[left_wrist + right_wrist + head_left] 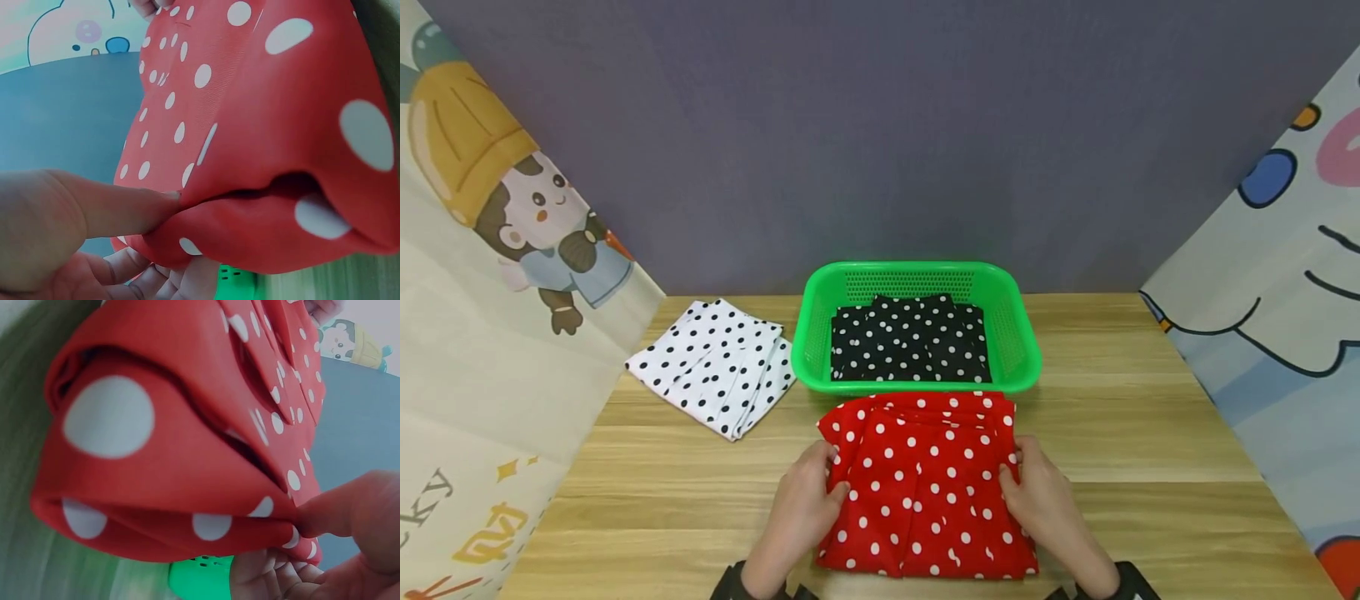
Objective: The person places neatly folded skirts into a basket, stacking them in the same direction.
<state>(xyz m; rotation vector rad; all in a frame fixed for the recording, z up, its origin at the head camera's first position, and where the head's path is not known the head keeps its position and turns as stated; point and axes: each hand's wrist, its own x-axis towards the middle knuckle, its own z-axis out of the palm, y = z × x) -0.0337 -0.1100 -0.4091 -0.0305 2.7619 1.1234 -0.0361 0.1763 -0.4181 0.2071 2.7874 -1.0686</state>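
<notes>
Both hands hold a folded red cloth with white polka dots [917, 492] by its two sides, just in front of the green basket. My left hand [805, 500] pinches the left edge, thumb on top and fingers underneath, as the left wrist view shows. On the opposite edge my right hand [1041, 492] has the same grip, its thumb [337, 512] pressing the folded layers against the fingers below. The red cloth is several layers thick, with loose creases along its top. Its far edge overlaps the basket's near rim in the head view.
Behind the cloth stands a green plastic basket [1028, 358] with perforated walls, holding a folded black cloth with white dots [910, 342]. A folded white cloth with black dots [715, 362] lies left of it on the wooden table [1150, 433]. A grey panel [895, 142] rises behind.
</notes>
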